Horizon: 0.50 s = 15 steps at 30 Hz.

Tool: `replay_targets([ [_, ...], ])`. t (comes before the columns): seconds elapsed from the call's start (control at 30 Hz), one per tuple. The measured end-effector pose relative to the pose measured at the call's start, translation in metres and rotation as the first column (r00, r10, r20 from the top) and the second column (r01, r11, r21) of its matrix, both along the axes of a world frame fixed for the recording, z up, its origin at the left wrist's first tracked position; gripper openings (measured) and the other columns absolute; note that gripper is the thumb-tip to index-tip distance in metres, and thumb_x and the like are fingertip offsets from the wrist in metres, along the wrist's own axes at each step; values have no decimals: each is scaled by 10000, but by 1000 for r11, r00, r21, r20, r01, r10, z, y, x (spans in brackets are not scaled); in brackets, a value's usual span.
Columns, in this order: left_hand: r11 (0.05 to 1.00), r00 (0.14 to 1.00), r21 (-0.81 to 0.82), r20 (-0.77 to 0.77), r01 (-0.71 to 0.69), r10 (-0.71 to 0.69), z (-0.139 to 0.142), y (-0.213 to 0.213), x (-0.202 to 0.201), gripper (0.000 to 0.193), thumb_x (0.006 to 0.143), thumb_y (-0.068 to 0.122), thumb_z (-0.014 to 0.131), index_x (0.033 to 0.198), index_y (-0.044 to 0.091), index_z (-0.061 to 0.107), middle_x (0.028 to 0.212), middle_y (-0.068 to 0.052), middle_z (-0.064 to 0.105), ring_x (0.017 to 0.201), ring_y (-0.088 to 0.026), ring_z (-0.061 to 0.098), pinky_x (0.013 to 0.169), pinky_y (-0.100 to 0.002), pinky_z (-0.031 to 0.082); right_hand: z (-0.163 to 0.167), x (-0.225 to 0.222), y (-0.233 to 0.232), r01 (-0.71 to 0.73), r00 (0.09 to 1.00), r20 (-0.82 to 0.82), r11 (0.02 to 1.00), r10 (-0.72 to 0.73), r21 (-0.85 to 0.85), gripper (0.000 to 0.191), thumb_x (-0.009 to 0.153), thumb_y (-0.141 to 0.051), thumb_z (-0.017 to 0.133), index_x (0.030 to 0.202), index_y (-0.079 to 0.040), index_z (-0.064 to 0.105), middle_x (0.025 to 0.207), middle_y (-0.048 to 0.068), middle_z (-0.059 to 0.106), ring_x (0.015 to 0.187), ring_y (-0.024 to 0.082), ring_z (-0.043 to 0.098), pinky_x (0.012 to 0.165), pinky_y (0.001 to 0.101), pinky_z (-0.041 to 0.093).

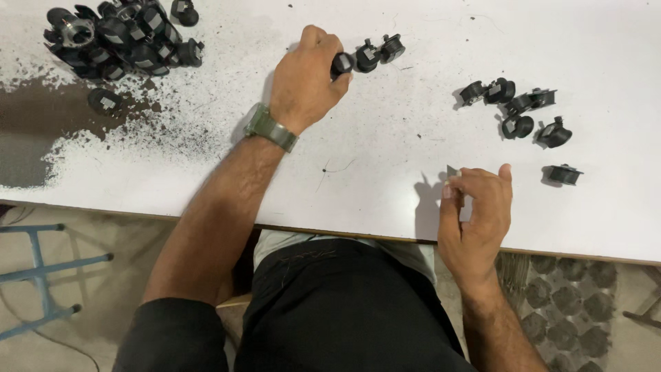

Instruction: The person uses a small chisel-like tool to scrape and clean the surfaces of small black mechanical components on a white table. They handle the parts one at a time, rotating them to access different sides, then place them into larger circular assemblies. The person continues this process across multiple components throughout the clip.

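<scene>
My left hand (306,76) reaches over the white table (385,158) and grips a small black plastic part (341,63) at the end of a short row of two similar black parts (379,52). A grey-green watch sits on that wrist. My right hand (478,207) rests near the table's front edge and pinches a small thin grey blade (452,171) between thumb and fingers. Several more black parts (520,114) lie scattered just beyond the right hand.
A heap of black parts (117,38) lies at the table's far left, with dark dust and worn patches (41,131) around it. A blue metal frame (41,269) stands on the floor at left. Round dark objects (564,296) lie under the table at right.
</scene>
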<state>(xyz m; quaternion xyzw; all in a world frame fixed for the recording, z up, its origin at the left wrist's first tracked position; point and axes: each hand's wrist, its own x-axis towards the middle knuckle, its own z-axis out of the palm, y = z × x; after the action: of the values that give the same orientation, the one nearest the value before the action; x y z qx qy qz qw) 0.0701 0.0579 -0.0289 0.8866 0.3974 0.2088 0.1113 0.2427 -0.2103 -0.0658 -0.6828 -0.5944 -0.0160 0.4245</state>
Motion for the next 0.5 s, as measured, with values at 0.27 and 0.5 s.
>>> replay_targets([
  [0.27, 856, 966, -513, -187, 61, -180, 17, -129, -38, 236, 920, 297, 698, 1006, 78, 679, 857, -78, 695, 682, -188, 640, 586, -353, 525, 3, -28, 2, -184, 953, 216, 971, 215, -153, 465, 775, -323, 826, 1148, -68, 719, 1086, 108, 577, 1225, 332, 525, 1224, 628, 127],
  [0.5, 896, 953, -368, 257, 249, -159, 9, -174, -64, 572, 862, 225, 730, 1359, -3, 564, 946, -129, 719, 769, -218, 707, 644, -362, 568, 9, -61, 3, -184, 963, 158, 960, 219, -210, 391, 788, -254, 867, 1103, -75, 719, 1104, 77, 601, 1240, 288, 536, 1255, 654, 132],
])
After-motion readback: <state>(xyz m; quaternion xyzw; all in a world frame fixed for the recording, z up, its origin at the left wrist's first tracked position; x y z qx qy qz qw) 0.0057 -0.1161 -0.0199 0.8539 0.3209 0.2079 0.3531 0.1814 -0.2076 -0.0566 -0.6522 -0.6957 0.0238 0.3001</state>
